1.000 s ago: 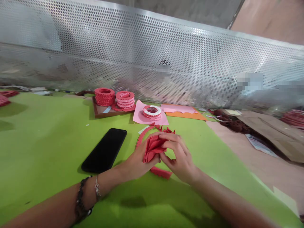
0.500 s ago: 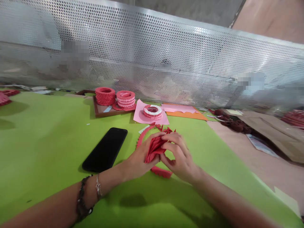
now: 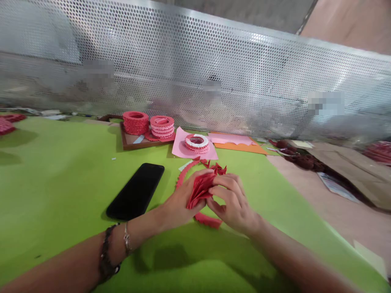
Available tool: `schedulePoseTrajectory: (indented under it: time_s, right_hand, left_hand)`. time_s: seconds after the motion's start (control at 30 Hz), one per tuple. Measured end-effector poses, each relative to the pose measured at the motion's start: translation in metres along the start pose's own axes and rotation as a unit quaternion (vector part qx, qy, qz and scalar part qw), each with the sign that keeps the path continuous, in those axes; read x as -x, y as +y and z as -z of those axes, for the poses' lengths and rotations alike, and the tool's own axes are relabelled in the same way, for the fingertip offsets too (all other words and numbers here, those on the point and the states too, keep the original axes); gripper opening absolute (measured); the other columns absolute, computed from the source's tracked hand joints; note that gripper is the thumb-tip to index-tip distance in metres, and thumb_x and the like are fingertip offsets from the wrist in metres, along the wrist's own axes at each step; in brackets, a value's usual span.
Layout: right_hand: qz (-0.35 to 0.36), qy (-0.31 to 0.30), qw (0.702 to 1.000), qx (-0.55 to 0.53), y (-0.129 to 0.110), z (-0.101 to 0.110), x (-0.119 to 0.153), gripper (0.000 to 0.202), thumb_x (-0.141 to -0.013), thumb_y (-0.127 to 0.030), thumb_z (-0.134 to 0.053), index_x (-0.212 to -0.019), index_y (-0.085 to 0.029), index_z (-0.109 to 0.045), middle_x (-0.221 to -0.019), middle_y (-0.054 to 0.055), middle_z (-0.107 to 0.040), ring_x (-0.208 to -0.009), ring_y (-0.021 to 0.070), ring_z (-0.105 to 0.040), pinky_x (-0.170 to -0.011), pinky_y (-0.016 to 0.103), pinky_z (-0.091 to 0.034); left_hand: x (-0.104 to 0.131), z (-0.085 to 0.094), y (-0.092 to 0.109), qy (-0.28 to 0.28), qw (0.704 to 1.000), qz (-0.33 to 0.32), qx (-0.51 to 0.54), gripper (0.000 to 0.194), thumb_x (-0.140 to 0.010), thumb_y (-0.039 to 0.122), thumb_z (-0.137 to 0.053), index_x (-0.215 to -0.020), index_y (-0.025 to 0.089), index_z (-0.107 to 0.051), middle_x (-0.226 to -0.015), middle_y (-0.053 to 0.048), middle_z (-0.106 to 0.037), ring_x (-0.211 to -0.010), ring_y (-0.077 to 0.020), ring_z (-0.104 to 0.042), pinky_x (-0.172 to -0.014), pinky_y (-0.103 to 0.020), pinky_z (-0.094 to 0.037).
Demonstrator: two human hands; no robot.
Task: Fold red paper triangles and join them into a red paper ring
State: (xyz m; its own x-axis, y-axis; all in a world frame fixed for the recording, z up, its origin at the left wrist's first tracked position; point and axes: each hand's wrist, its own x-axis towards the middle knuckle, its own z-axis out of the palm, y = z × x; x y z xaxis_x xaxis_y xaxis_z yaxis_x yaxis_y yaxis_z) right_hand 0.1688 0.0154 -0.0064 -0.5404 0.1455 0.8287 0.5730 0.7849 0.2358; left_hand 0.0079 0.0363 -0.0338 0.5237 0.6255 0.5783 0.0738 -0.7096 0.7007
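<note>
The left hand (image 3: 177, 203) is closing around a folded red paper bundle (image 3: 200, 190) mid-view; the right hand (image 3: 236, 203), partly curled, is pinching its three-o'clock edge. The folds are lying flatter than half a second ago, suggesting the layers are being gathered. A black rectangular phone (image 3: 136, 191) is lying at nine o'clock.

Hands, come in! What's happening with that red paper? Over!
Left hand holding folded red paper. Right hand at its edge. Red strip underneath, black phone off left.
</note>
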Motion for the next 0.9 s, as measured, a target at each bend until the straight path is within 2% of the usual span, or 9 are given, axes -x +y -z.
schedulePoseTrajectory:
  time_s: [0.1, 0.23, 0.53, 0.67, 0.77, 0.83, 0.9]
  right_hand:
    - [-0.033, 0.008, 0.999, -0.018, -0.001, -0.001, -0.001, 0.032, -0.079, -0.006, -0.055, -0.108, -0.017, -0.046, -0.092, 0.009, -0.056, -0.084, 0.0191, -0.055, -0.07, 0.033, -0.049]
    - [-0.049, -0.006, 0.999, -0.01, -0.002, 0.001, -0.004, 0.029, -0.082, -0.01, -0.053, -0.11, -0.016, -0.047, -0.091, 0.009, -0.056, -0.083, 0.019, -0.055, -0.069, 0.032, -0.049]
    - [-0.064, -0.014, 0.997, -0.041, -0.002, 0.003, -0.006, 0.019, -0.081, -0.007, -0.051, -0.094, -0.019, -0.047, -0.087, 0.006, -0.054, -0.079, 0.017, -0.053, -0.067, 0.03, -0.045]
    - [-0.071, -0.032, 0.995, -0.066, 0.001, 0.001, -0.004, 0.013, -0.082, -0.009, -0.049, -0.087, -0.02, -0.044, -0.087, 0.005, -0.055, -0.076, 0.0161, -0.052, -0.065, 0.029, -0.044]
    - [-0.094, -0.051, 0.989, -0.105, 0.003, 0.001, -0.002, 0.014, -0.082, -0.009, -0.049, -0.083, -0.021, -0.041, -0.087, 0.004, -0.058, -0.077, 0.0162, -0.053, -0.066, 0.03, -0.043]
    - [-0.131, -0.062, 0.978, -0.147, 0.004, 0.001, -0.002, 0.017, -0.082, -0.008, -0.048, -0.079, -0.022, -0.039, -0.086, 0.003, -0.059, -0.078, 0.0157, -0.055, -0.066, 0.029, -0.043]
    - [-0.185, -0.072, 0.959, -0.204, 0.004, 0.0, -0.001, 0.018, -0.082, -0.008, -0.046, -0.078, -0.023, -0.037, -0.086, 0.002, -0.059, -0.082, 0.0154, -0.057, -0.067, 0.028, -0.044]
  left_hand:
    - [0.0, -0.001, -0.003, 0.01, 1.0, -0.012, -0.017, 0.054, -0.082, 0.017, -0.049, -0.132, 0.029, -0.032, -0.127, -0.005, -0.049, -0.114, -0.0226, -0.049, -0.101, -0.04, -0.04]
    - [0.001, 0.0, -0.004, 0.005, 0.999, -0.018, -0.036, 0.053, -0.083, 0.015, -0.049, -0.131, 0.029, -0.032, -0.127, -0.004, -0.048, -0.113, -0.0218, -0.049, -0.102, -0.039, -0.04]
    - [0.001, 0.004, 0.004, -0.019, 0.999, -0.004, -0.051, 0.054, -0.081, 0.011, -0.045, -0.13, 0.026, -0.03, -0.129, -0.006, -0.046, -0.116, -0.0215, -0.047, -0.1, -0.04, -0.04]
    - [0.001, 0.003, 0.002, -0.014, 0.999, 0.005, -0.044, 0.053, -0.076, 0.011, -0.046, -0.125, 0.027, -0.034, -0.128, -0.006, -0.046, -0.117, -0.0215, -0.046, -0.101, -0.039, -0.039]
    - [-0.002, 0.004, 0.004, -0.002, 0.999, 0.017, -0.033, 0.04, -0.075, 0.014, -0.047, -0.113, 0.024, -0.042, -0.114, -0.005, -0.053, -0.106, -0.0207, -0.051, -0.095, -0.037, -0.042]
    - [-0.003, 0.006, 0.006, -0.016, 0.999, 0.041, -0.019, 0.021, -0.076, 0.019, -0.048, -0.096, 0.021, -0.048, -0.092, -0.003, -0.057, -0.086, -0.0186, -0.056, -0.082, -0.035, -0.049]
    - [-0.004, 0.009, 0.009, -0.034, 0.997, 0.076, 0.006, 0.011, -0.076, 0.025, -0.048, -0.085, 0.02, -0.048, -0.074, 0.0, -0.054, -0.067, -0.0154, -0.053, -0.067, -0.031, -0.051]
